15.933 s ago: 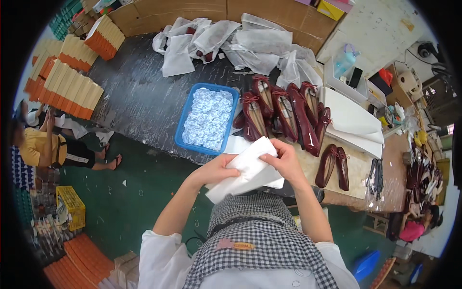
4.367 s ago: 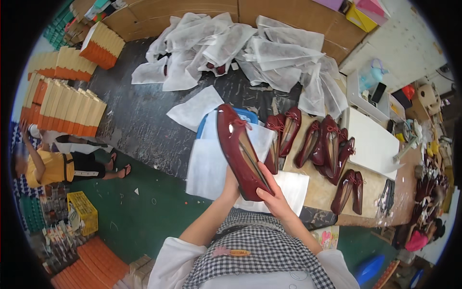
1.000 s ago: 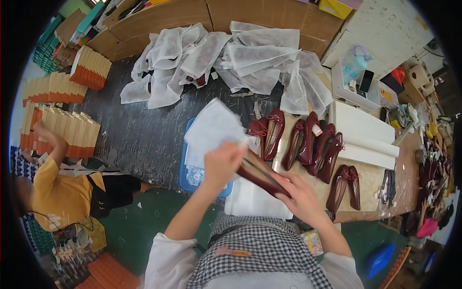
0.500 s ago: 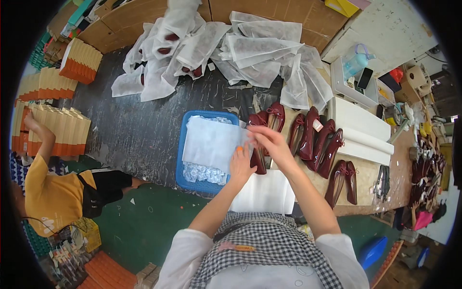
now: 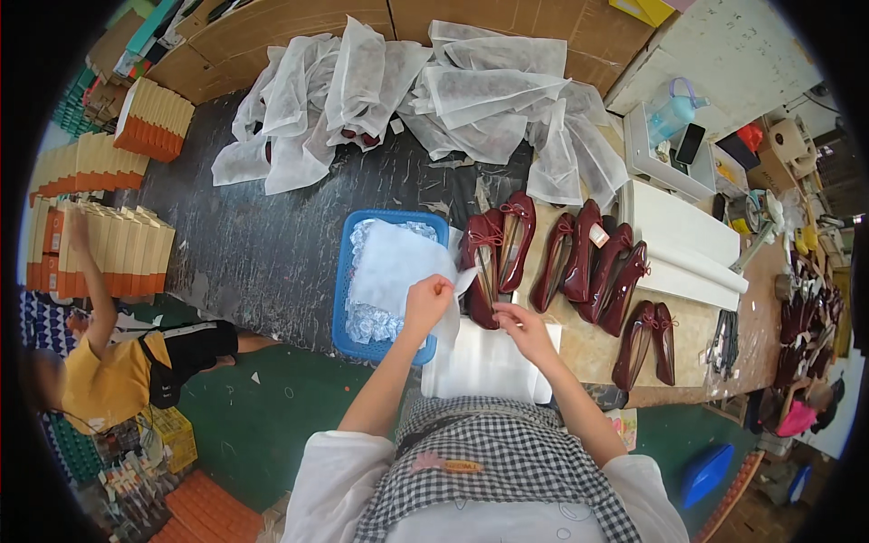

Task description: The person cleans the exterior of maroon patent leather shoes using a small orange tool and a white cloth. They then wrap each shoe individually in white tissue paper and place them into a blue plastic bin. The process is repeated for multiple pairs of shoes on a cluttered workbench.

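Note:
My left hand (image 5: 427, 306) is closed on a thin white fabric bag (image 5: 463, 281), lifted off a stack of white bags (image 5: 391, 267). The stack lies in a blue basket (image 5: 342, 312) over many small clear plastic packets (image 5: 374, 326). To the right, my right hand (image 5: 528, 333) pinches the near end of a glossy dark red ballet flat (image 5: 482, 303) with a bow. That shoe lies beside another dark red flat (image 5: 516, 240). Below the shoe, between my forearms, is a white sheet or pad (image 5: 493, 366).
More dark red flats (image 5: 588, 262) stand to the right, one tagged. White bags with shoes inside (image 5: 362, 90) cover the table's back. A white tray (image 5: 665, 172) with a bottle and phone sits far right. Another person (image 5: 104, 385) reaches toward stacked boxes (image 5: 122, 249) at left.
My left hand has drawn a white bag off the stack, bunching it. My right hand has moved down and right to the shoe's near end. The person at left has shifted down.

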{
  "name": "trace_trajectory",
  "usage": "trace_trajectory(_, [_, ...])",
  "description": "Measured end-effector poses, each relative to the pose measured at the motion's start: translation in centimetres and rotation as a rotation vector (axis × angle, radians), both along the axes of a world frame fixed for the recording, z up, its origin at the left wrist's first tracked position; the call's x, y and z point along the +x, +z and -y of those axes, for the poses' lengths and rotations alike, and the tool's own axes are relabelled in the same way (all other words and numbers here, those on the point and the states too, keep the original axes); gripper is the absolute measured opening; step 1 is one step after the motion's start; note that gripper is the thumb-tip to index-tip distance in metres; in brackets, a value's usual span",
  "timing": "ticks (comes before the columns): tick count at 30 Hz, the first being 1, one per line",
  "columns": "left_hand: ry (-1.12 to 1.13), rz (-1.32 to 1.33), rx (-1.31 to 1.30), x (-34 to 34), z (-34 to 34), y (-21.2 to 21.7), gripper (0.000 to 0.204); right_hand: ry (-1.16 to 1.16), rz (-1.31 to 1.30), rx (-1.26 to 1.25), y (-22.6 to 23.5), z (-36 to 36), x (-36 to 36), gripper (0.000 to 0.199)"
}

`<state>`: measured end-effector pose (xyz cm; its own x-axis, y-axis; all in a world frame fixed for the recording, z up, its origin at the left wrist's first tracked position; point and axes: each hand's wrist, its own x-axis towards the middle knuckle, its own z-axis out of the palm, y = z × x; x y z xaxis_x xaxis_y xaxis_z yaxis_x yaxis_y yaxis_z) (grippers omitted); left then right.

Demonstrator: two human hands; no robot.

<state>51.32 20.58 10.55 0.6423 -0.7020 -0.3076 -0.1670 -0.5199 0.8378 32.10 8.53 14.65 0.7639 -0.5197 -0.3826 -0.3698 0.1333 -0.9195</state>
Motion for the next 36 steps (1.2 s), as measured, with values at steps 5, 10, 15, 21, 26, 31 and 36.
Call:
trace_trajectory(5, [0.358, -0.974, -0.333, -1.4, -2.5, 6.6, 0.043, -0.145, 0.223, 0.491, 4.1, -3.5, 6.3, 0.030])
trace_trajectory(10, [0.016, -0.408, -0.328, -1.0, -5.0, 12.5, 0.037, 0.121, 0.158, -0.035, 6.5, -4.1, 8.3, 0.030])
trace_trajectory(15, [0.364, -0.480, -0.341, -0.7, -7.4, 12.8, 0.013, 0.039, 0.201, -0.204, 6.7, -4.9, 7.7, 0.031])
trace_trajectory(21, [0.654, -0.530, -0.287, -1.8, -7.8, 12.6, 0.014, 0.218, 0.196, 0.171, 7.7, -8.6, 6.9, 0.018])
trace_trajectory(26, [0.513, -0.317, -0.389, -0.1, -9.6, 14.1, 0.021, 0.175, 0.130, -0.563, 0.8, -4.9, 2.7, 0.025])
trace_trajectory(31, [0.342, -0.201, -0.222, -1.9, -7.8, 14.3, 0.020, -0.091, -0.130, -0.626, -5.5, -3.1, 3.0, 0.042])
trace_trajectory(36, [0.352, -0.151, -0.222, 0.0, -8.0, 12.5, 0.025, -0.066, -0.065, -0.498, -7.0, -1.3, 2.9, 0.036])
